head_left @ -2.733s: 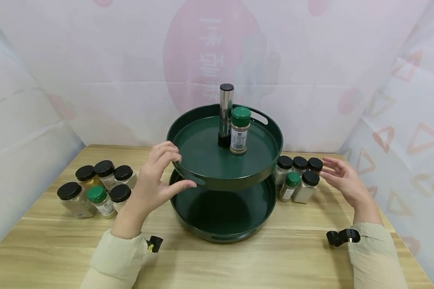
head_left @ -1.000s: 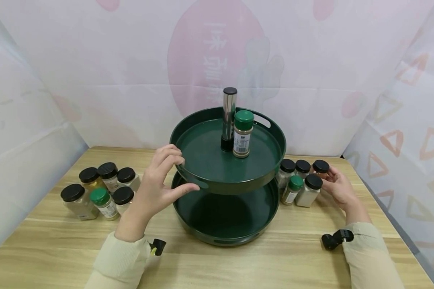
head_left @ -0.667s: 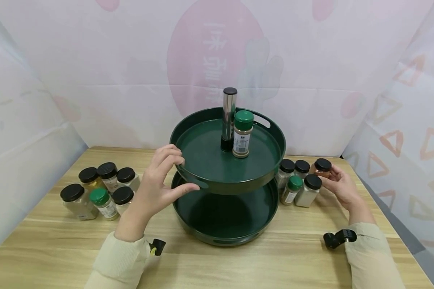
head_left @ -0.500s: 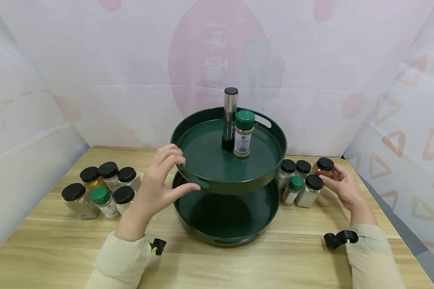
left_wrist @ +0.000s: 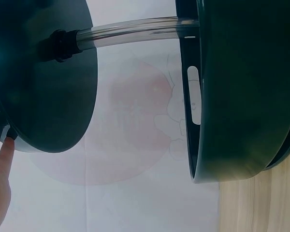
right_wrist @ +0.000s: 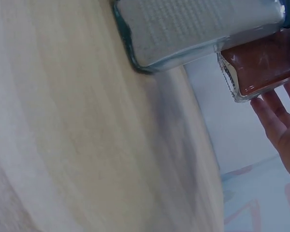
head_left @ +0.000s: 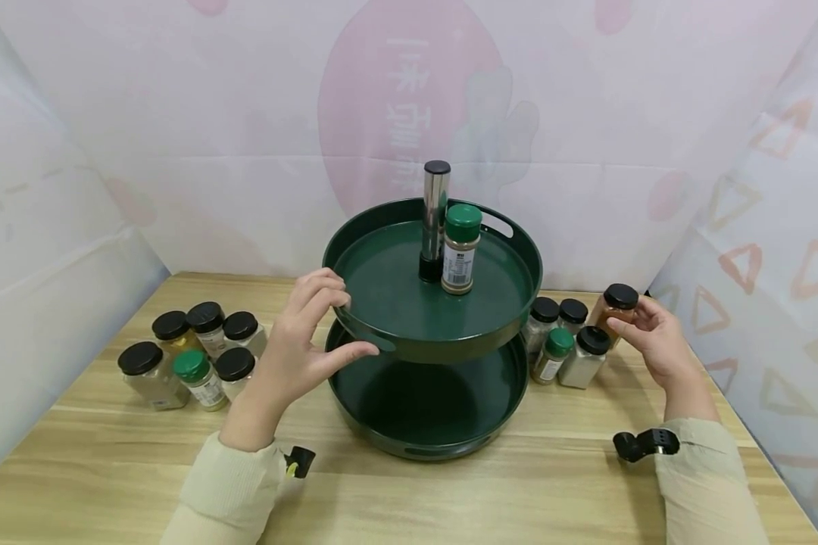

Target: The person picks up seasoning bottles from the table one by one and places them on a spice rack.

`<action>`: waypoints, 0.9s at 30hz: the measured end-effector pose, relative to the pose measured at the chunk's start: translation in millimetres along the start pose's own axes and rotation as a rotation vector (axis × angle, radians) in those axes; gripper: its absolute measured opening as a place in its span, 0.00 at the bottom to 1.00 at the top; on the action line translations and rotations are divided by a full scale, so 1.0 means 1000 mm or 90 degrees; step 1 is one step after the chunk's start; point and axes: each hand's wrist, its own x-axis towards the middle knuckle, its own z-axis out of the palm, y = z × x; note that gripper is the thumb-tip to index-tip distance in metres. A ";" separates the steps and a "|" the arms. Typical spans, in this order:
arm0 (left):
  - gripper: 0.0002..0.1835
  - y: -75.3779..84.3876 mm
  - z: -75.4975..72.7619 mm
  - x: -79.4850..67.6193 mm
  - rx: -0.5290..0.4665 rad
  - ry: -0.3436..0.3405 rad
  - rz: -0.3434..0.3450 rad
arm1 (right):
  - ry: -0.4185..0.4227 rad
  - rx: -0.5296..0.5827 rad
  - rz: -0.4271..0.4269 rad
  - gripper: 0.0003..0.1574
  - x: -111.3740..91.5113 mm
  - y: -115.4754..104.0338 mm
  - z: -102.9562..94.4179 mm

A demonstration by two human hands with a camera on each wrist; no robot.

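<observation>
My left hand (head_left: 286,352) grips the near-left rim of the upper dark green tray (head_left: 388,291), its fingers over the edge and thumb below. In the left wrist view the fingertips (left_wrist: 8,147) lie at the tray's handle slot. My right hand (head_left: 663,350) holds a black-lidded spice jar (head_left: 612,316) of reddish-brown powder between thumb and fingers. The right wrist view shows this jar's base raised off the table, behind a jar of pale powder (right_wrist: 183,29). A green-capped spice bottle (head_left: 458,261) stands on the upper tray beside the steel post (head_left: 435,216).
Below the upper tray is a matching lower tray (head_left: 426,446). On the right stand a green-capped bottle (head_left: 552,356), a pale-powder jar (head_left: 581,367) and two more black-lidded jars. Several jars, including a yellow one (head_left: 177,342), cluster at the left. Patterned cloth (head_left: 245,113) hangs behind the table.
My right hand has come in from the right, closed on the reddish-brown jar and raised it a little above its neighbours. My left hand keeps its hold on the tray rim.
</observation>
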 end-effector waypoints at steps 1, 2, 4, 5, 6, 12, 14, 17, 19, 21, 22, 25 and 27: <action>0.32 0.000 0.000 0.000 0.000 0.001 0.000 | 0.005 0.008 -0.004 0.30 0.000 -0.002 0.000; 0.32 0.000 0.000 0.000 -0.001 0.004 0.000 | 0.010 0.016 -0.007 0.30 0.001 -0.003 0.001; 0.31 0.000 0.001 0.000 -0.004 0.009 0.000 | 0.022 0.028 -0.011 0.30 0.001 -0.007 0.002; 0.31 0.000 0.001 0.000 -0.004 0.013 0.000 | 0.028 0.034 -0.013 0.30 0.001 -0.009 0.002; 0.31 0.000 0.001 0.000 -0.005 0.014 0.000 | 0.032 0.036 -0.015 0.30 0.001 -0.011 0.003; 0.33 -0.001 0.001 0.000 -0.004 0.003 -0.001 | 0.047 0.042 -0.029 0.29 0.001 -0.025 0.008; 0.33 -0.001 0.001 0.000 -0.006 0.001 -0.001 | 0.053 0.048 -0.036 0.29 0.002 -0.029 0.009; 0.32 -0.001 0.001 0.000 -0.008 0.006 -0.002 | 0.065 0.059 -0.051 0.29 0.002 -0.037 0.012; 0.31 0.000 0.002 -0.001 -0.008 0.012 -0.004 | 0.074 0.071 -0.058 0.29 0.002 -0.042 0.015; 0.31 0.000 0.002 -0.001 -0.008 0.015 -0.005 | 0.083 0.079 -0.063 0.29 0.001 -0.048 0.017; 0.31 0.000 0.002 -0.001 -0.009 0.015 -0.006 | 0.086 0.084 -0.066 0.29 0.001 -0.051 0.019; 0.31 0.000 0.003 -0.001 -0.012 0.019 -0.006 | 0.086 0.104 -0.071 0.29 0.002 -0.063 0.024; 0.32 0.000 0.003 -0.001 -0.014 0.017 -0.008 | 0.083 0.113 -0.079 0.29 0.003 -0.071 0.029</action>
